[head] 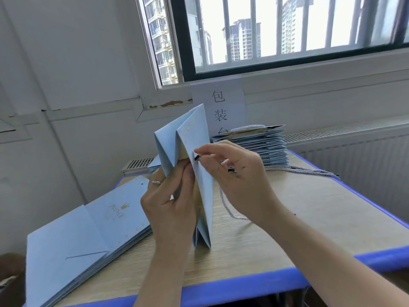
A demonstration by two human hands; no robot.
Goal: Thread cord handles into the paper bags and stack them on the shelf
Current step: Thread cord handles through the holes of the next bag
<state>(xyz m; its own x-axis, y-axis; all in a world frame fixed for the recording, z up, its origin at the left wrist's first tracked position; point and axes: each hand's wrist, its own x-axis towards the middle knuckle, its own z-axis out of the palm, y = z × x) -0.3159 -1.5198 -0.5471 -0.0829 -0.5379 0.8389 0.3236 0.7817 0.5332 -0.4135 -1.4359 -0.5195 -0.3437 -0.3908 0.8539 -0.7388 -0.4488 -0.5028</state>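
left hand (170, 200) grips upright paper bag (204, 196); right hand (239, 173) pinches cord (225, 206) tip against its panel

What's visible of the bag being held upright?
The bag is light blue paper, folded flat with creased side pleats, a yellowish lining showing inside and faint gold print near its top. It stands upright, its lower end on the table. The left hand grips its near edge. The right hand pinches the black tip of a pale cord against its outer panel; any handle hole there is hidden.
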